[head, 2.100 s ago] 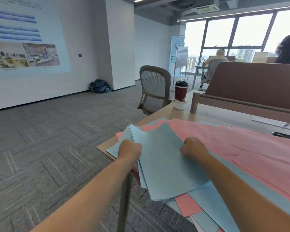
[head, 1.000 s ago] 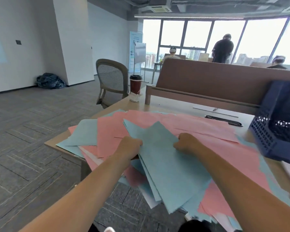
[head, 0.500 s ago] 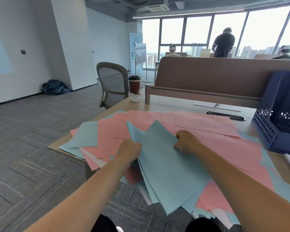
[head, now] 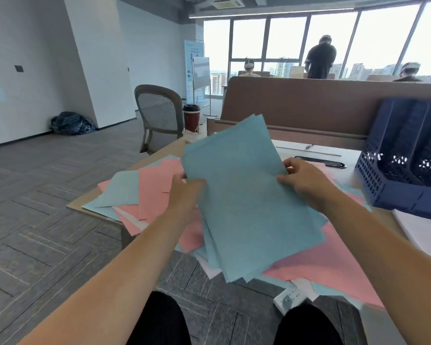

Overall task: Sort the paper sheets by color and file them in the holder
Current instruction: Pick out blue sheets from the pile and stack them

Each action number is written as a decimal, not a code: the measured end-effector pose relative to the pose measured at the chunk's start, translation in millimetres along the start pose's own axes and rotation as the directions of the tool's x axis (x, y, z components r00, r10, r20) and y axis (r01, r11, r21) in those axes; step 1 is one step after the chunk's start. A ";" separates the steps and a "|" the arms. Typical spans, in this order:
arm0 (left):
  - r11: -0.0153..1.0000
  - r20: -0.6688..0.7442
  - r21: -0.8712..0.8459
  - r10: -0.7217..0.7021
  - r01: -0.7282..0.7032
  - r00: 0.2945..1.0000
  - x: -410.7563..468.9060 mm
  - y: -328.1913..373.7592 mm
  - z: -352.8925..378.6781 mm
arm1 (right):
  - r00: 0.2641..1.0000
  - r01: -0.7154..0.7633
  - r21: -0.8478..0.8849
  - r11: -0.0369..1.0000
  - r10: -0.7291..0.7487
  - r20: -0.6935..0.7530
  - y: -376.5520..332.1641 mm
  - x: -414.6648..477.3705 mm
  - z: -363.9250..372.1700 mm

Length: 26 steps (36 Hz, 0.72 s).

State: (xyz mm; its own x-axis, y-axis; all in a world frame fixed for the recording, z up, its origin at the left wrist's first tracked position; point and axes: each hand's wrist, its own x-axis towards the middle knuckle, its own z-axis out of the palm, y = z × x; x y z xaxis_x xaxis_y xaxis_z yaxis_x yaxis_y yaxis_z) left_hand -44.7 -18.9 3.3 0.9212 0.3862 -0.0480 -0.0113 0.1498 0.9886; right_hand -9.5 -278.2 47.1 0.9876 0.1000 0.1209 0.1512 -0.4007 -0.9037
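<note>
While left hand [head: 184, 192] and right hand [head: 302, 184] pinch its sides, blue stack [head: 246, 195]: tilted up.
Holder [head: 393, 180]: to the right, nearer right hand.

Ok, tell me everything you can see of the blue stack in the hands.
The blue stack is several thin, matte light-blue paper sheets, loosely fanned so offset edges show at its lower end. It is held up and tilted, top edge toward the desk divider, lower end above the pink sheets on the table. The left hand grips its left edge; the right hand pinches its right edge. No print shows.
</note>
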 end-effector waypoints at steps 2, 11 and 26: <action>0.991 0.073 -0.121 -0.055 0.063 0.996 0.0 4.3 5.1 | 1.000 0.011 0.077 0.997 -0.008 -0.029 -0.1 -5.3 -8.6; 0.980 0.339 -0.198 0.066 0.002 0.939 0.4 50.6 45.2 | 0.983 0.107 0.470 0.876 -0.021 -0.184 -11.5 -17.8 -39.4; 0.894 0.354 0.112 0.372 -0.434 0.858 5.5 46.8 76.7 | 0.974 0.041 0.215 0.976 0.009 -0.228 10.4 -7.3 -44.5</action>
State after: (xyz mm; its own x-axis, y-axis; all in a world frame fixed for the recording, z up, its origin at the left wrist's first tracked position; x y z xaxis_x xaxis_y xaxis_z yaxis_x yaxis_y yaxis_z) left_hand -10.4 -79.6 60.2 0.9240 0.0654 0.3767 -0.3657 -0.1357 0.9208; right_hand -13.3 -323.6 55.0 0.9725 -0.1135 0.2031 0.1793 -0.1909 -0.9651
